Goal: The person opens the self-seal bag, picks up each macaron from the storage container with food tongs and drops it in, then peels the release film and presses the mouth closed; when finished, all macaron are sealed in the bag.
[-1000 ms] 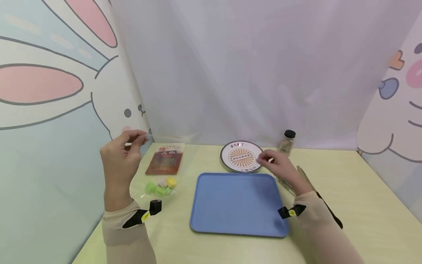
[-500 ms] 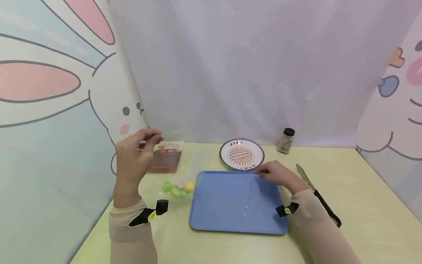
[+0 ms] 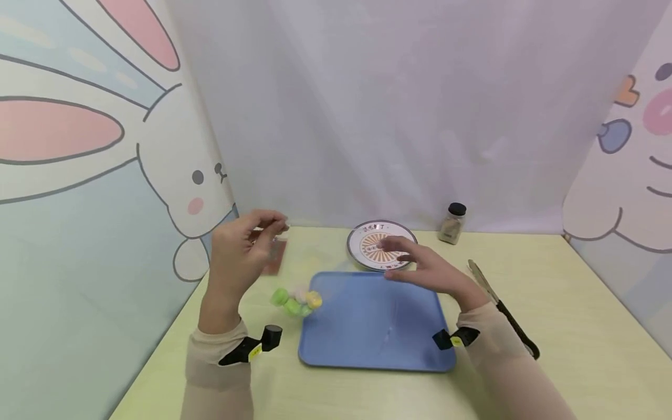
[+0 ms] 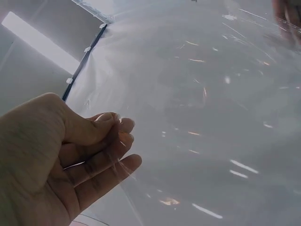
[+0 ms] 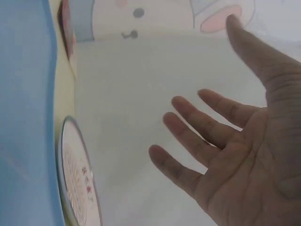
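Observation:
My left hand (image 3: 244,248) pinches the edge of a clear plastic bag (image 4: 188,122) between thumb and fingertips. Small rounded pieces (image 3: 296,302) in green, yellow and pale pink sit together at the bag's bottom, hanging by the left edge of the blue tray (image 3: 367,326). In the left wrist view the see-through film fills most of the picture. My right hand (image 3: 425,265) hovers over the tray's far edge with fingers spread and nothing in them. It overlaps the round plate (image 3: 362,245) in the head view; the right wrist view shows the palm bare.
A brown-red packet (image 3: 275,259) lies at the back left, mostly hidden behind my left hand. A small jar (image 3: 452,224) with a black lid stands at the back right. Tongs (image 3: 504,309) with a black handle lie right of the tray. Printed panels and a pale curtain (image 3: 378,116) enclose the table.
My left hand has moved right with the bag, bringing the coloured pieces from beside the packet to the tray's left edge. My right hand has spread its fingers from a closed-up pose.

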Available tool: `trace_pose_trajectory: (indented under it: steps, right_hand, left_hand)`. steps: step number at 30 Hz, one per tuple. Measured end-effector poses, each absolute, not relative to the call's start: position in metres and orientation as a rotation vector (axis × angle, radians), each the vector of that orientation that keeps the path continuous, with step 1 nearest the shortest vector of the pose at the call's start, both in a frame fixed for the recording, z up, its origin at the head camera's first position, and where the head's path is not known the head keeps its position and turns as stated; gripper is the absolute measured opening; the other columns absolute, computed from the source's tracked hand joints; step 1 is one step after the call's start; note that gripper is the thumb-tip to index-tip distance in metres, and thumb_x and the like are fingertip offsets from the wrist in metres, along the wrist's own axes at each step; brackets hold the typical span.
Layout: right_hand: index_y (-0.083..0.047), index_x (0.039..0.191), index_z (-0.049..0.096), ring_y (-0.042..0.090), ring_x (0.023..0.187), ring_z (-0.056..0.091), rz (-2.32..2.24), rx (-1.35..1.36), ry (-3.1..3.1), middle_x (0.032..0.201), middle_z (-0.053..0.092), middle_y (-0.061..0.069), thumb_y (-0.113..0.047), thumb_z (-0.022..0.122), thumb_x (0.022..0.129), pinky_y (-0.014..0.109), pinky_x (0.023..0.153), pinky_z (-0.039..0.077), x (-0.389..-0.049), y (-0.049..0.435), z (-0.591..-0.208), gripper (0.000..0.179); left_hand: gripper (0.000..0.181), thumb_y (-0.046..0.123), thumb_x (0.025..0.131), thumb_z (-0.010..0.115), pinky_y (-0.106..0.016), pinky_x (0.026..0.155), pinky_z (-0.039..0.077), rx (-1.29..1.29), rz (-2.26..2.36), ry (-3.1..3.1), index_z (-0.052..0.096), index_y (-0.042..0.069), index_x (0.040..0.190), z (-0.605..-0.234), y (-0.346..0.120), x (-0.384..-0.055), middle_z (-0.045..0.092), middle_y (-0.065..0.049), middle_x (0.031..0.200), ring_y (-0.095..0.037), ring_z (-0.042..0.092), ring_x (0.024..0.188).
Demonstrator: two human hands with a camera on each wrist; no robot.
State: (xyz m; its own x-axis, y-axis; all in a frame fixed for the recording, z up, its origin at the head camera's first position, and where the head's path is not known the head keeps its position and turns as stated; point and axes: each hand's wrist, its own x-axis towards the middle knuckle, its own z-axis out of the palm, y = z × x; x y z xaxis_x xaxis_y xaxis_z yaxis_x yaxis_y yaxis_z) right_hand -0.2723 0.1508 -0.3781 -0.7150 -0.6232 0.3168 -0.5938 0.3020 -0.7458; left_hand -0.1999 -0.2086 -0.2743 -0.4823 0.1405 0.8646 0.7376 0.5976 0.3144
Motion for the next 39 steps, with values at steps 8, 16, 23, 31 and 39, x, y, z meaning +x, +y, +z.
trace_pose_trajectory:
  steps: [8, 16, 23, 31, 39]
  right_hand:
    - [-0.009, 0.139, 0.056, 0.025, 0.117, 0.065, -1.748, -1.297, 2.302, 0.128, 0.067, 0.010, -0.008, 0.070, 0.095, 0.037, 0.090, 0.056, -0.253, 0.113, -0.365, 0.046]
    - [-0.005, 0.137, 0.058, 0.035, 0.115, 0.065, -1.875, -1.296, 2.241, 0.124, 0.069, 0.014, -0.003, 0.066, 0.097, 0.036, 0.084, 0.058, -0.249, 0.107, -0.367, 0.041]
    - [-0.001, 0.130, 0.064, 0.031, 0.106, 0.069, -1.967, -1.254, 2.310, 0.114, 0.072, 0.015, -0.003, 0.056, 0.103, 0.036, 0.087, 0.057, -0.251, 0.101, -0.366, 0.028]
    - [-0.003, 0.131, 0.062, 0.028, 0.112, 0.068, -1.924, -1.076, 2.330, 0.120, 0.070, 0.013, -0.012, 0.070, 0.096, 0.034, 0.087, 0.058, -0.242, 0.092, -0.367, 0.037]
    - [0.001, 0.106, 0.074, 0.027, 0.086, 0.074, -1.995, -1.001, 2.506, 0.096, 0.075, 0.016, -0.004, 0.066, 0.097, 0.040, 0.075, 0.060, -0.243, 0.086, -0.368, 0.013]
  left_hand:
    - [0.006, 0.005, 0.089, 0.076, -0.019, 0.063, 0.056, -0.734, -1.071, -1.968, 0.076, 0.009, 0.092, -0.278, -0.191, -0.198, 0.075, 0.003, 0.084, -0.009, 0.071, 0.078]
    - [0.005, 0.004, 0.091, 0.073, -0.027, 0.063, 0.060, -0.709, -1.278, -1.987, 0.075, 0.008, 0.094, -0.279, -0.188, -0.195, 0.074, -0.001, 0.086, -0.015, 0.072, 0.075]
    - [0.005, 0.000, 0.091, 0.073, -0.027, 0.062, 0.059, -0.723, -1.281, -1.977, 0.074, 0.005, 0.093, -0.277, -0.187, -0.193, 0.074, -0.004, 0.084, -0.009, 0.071, 0.075]
    - [0.007, 0.002, 0.090, 0.074, -0.027, 0.063, 0.060, -0.722, -1.291, -1.979, 0.075, 0.008, 0.093, -0.280, -0.190, -0.196, 0.074, -0.002, 0.084, -0.016, 0.071, 0.074]
    - [0.006, 0.001, 0.091, 0.074, -0.027, 0.062, 0.060, -0.749, -1.282, -1.986, 0.074, 0.007, 0.092, -0.279, -0.189, -0.196, 0.074, -0.002, 0.083, -0.010, 0.071, 0.074]
